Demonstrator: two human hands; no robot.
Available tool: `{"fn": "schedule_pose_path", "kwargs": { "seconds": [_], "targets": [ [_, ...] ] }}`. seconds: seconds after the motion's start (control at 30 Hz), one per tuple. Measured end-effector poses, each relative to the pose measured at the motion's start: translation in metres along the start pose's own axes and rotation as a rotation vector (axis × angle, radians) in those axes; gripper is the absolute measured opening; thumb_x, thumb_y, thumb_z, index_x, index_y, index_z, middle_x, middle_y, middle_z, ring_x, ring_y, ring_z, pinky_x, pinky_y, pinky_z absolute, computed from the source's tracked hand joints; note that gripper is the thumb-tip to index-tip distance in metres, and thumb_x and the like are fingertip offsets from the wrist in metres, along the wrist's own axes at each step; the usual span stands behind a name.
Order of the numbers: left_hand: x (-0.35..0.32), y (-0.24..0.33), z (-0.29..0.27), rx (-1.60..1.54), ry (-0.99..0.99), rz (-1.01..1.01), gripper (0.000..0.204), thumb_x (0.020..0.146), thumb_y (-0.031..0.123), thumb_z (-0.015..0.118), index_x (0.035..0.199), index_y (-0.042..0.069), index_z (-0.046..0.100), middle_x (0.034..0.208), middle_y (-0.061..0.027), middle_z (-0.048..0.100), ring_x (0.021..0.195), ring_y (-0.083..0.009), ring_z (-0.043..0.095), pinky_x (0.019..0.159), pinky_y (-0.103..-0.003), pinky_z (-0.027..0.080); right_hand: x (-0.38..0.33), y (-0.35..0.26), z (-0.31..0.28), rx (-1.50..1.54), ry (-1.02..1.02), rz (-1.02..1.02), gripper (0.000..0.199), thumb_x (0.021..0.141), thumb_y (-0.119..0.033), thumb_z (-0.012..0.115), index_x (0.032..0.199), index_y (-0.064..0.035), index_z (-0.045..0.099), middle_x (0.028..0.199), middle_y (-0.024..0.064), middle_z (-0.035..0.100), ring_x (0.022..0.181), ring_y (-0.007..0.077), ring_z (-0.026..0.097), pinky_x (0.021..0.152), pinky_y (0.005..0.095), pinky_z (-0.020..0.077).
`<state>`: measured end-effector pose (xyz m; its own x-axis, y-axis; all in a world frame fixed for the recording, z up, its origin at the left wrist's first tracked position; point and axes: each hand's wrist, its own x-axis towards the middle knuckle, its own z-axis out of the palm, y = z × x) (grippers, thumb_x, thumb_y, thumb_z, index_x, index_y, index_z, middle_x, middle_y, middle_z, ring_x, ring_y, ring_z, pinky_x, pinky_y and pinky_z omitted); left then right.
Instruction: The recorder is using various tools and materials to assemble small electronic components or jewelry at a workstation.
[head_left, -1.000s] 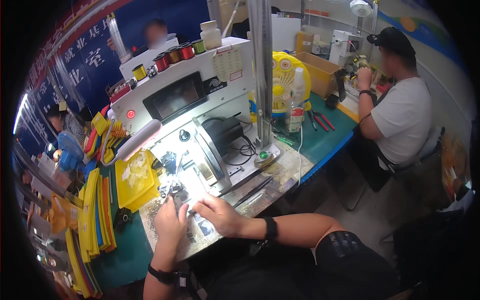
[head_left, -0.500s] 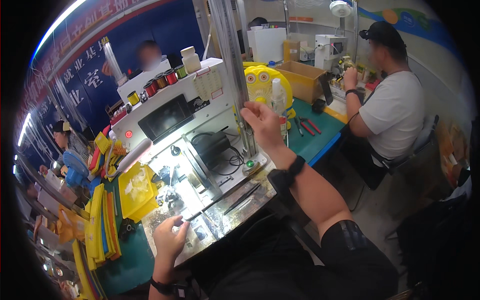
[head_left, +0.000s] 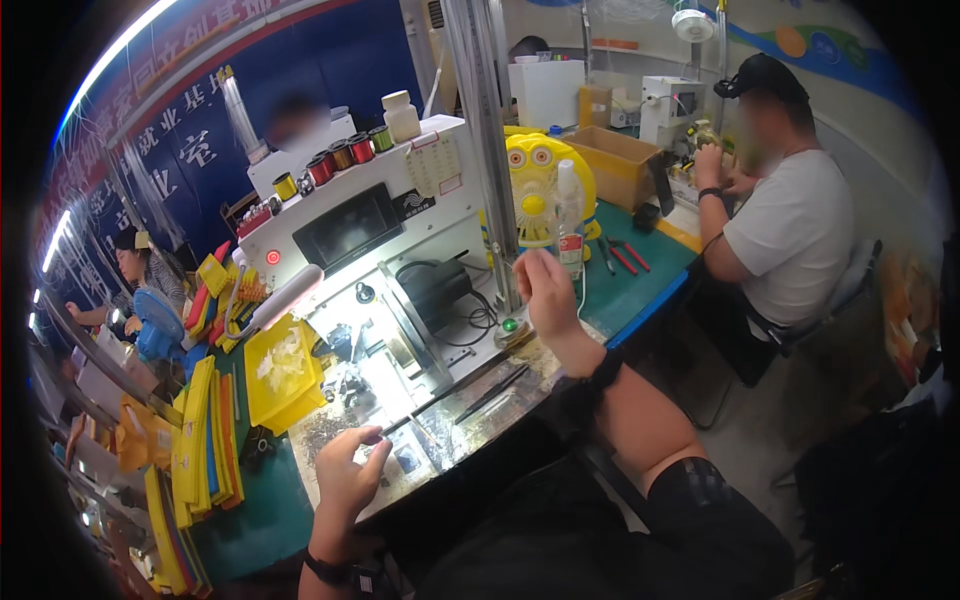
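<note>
Left hand (head_left: 350, 475) pinches the near end of a long thin tool (head_left: 450, 388) lying across the worktop (head_left: 420, 440). Right hand (head_left: 545, 295) is raised off the bench, fingers loosely curled beside the spray bottle (head_left: 568, 215); whether it holds anything I cannot tell. Work looks mid-course, nothing visibly finished.

Green-topped bench (head_left: 640, 290), worn clear mat at front edge. On it: white machine w/ dark screen (head_left: 360, 225), yellow tray (head_left: 280, 370), stacked yellow sheets (head_left: 200, 450), long thin rod (head_left: 450, 388), red-handled pliers (head_left: 625, 255), cardboard box (head_left: 620, 160).
</note>
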<state>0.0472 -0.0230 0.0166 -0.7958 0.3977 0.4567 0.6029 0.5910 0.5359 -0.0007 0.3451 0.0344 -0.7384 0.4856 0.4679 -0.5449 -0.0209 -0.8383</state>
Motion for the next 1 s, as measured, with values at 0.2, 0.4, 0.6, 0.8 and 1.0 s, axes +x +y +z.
{"fn": "schedule_pose_path", "kwargs": {
  "seconds": [0.2,0.4,0.6,0.8,1.0],
  "targets": [
    [0.001,0.004,0.013,-0.03,-0.037,0.025,0.023,0.084,0.02,0.077,0.1,0.003,0.075,0.091,-0.0138,0.075,0.086,-0.0296,0.073,0.079,-0.036,0.056,0.027,-0.032,0.048,0.215,-0.228,0.244,0.029,0.102,-0.03,0.063,0.103,-0.0014,0.069,0.076,-0.0025,0.056,0.067,0.0062,0.051,0.063,0.0209,0.0407],
    [-0.007,0.012,0.0,-0.026,-0.072,0.02,0.023,0.083,0.018,0.077,0.101,0.003,0.075,0.091,-0.0143,0.075,0.086,-0.0303,0.073,0.078,-0.036,0.056,0.013,-0.005,0.05,0.396,-0.37,0.232,0.017,0.1,-0.016,0.065,0.101,0.0001,0.07,0.08,0.0024,0.063,0.07,0.0113,0.055,0.068,0.0244,0.0439],
    [-0.007,0.012,-0.001,-0.125,-0.124,0.008,0.021,0.084,0.017,0.077,0.1,0.003,0.075,0.091,-0.0145,0.075,0.086,-0.0306,0.073,0.077,-0.036,0.056,-0.065,0.008,0.042,0.342,-0.557,0.212,0.019,0.098,-0.018,0.068,0.098,0.0011,0.069,0.085,0.0055,0.063,0.073,0.0111,0.056,0.069,0.0245,0.0449],
    [-0.002,0.02,0.002,-0.141,-0.142,0.033,0.021,0.085,0.017,0.077,0.101,0.004,0.075,0.092,-0.0139,0.075,0.084,-0.0296,0.073,0.076,-0.035,0.056,0.003,-0.016,0.034,0.569,-0.269,0.359,0.026,0.098,-0.026,0.071,0.106,-0.0019,0.068,0.104,0.0065,0.066,0.084,0.0122,0.062,0.077,0.0264,0.0485],
    [-0.007,0.027,0.008,-0.178,-0.207,0.032,0.018,0.086,0.01,0.076,0.1,0.0,0.074,0.091,-0.0137,0.075,0.084,-0.0234,0.074,0.077,-0.032,0.056,0.057,-0.047,0.057,0.553,-0.288,0.265,0.026,0.099,-0.027,0.069,0.108,-0.0021,0.07,0.093,0.0068,0.069,0.08,0.013,0.065,0.072,0.0263,0.0493]
  ]
}}
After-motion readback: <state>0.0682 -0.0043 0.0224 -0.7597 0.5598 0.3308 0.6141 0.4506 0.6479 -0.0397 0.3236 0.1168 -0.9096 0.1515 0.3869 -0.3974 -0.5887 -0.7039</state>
